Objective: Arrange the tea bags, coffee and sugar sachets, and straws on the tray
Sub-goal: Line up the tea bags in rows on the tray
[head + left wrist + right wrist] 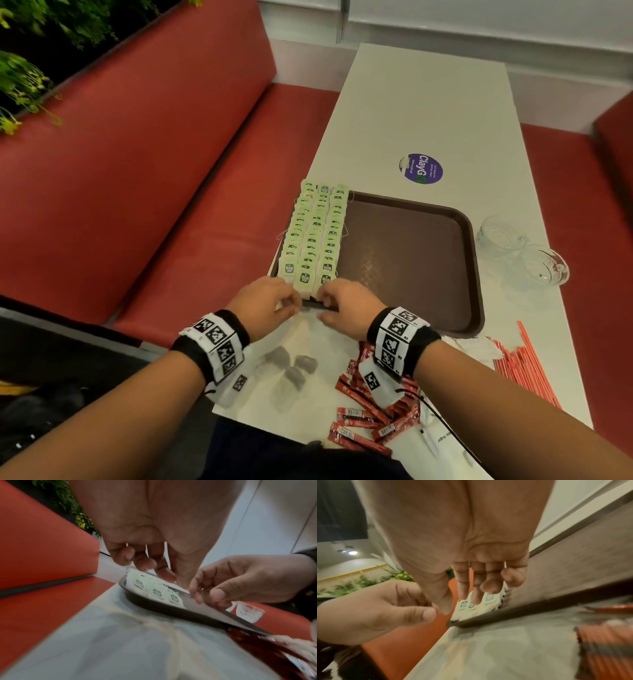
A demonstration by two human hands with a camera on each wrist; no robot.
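Three kinds of item still lie off the tray (469, 240), nearest me: red sachets (363, 418), brown packets (291, 370), straws (527, 363). At its near rim, I judge my left hand (265, 303) and right hand (346, 305), fingers loosely curled, touch the front tea bags (313, 236); grasp unclear. Rows beyond look done.

Head view: high above, faces forward and down; both hands mid-frame, left hand (265, 301) beside right hand (346, 303), table (421, 113) stretching beyond them. Left wrist view: low, close under own palm, faces along fingers (145, 562) toward tray (171, 609) near edge; right hand enters from right. Right wrist view: same low closeness, along own fingers (464, 585). Shared by all three: tea bags (313, 236) just beyond fingertips, tray rim.
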